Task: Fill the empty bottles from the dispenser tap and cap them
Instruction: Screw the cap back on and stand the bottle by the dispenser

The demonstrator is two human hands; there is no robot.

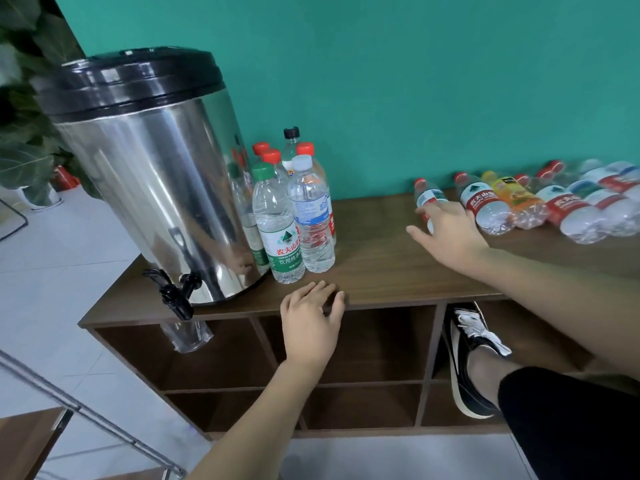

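- The right hand (446, 226) reaches over the nearest lying bottle (427, 197) at the left end of the row of empty bottles (540, 206); its fingers are spread and relaxed, released, not yet gripping anything.
- The left hand (311, 323) rests at the front edge of the bench (381, 268), fingers loose, holding nothing.
- To do this well, I would take that bottle round its middle, not by the thin, crushable end, and lift it clear of its neighbour.
- It must then be uncapped before going under the dispenser tap (175, 292), which overhangs the left front edge of the bench.
- That bottle is clear, with a red cap and a white and green label, and lies on its side with the cap toward the wall.
- The capped, upright bottles (294, 216) just beside the steel dispenser (149, 174) look filled already.
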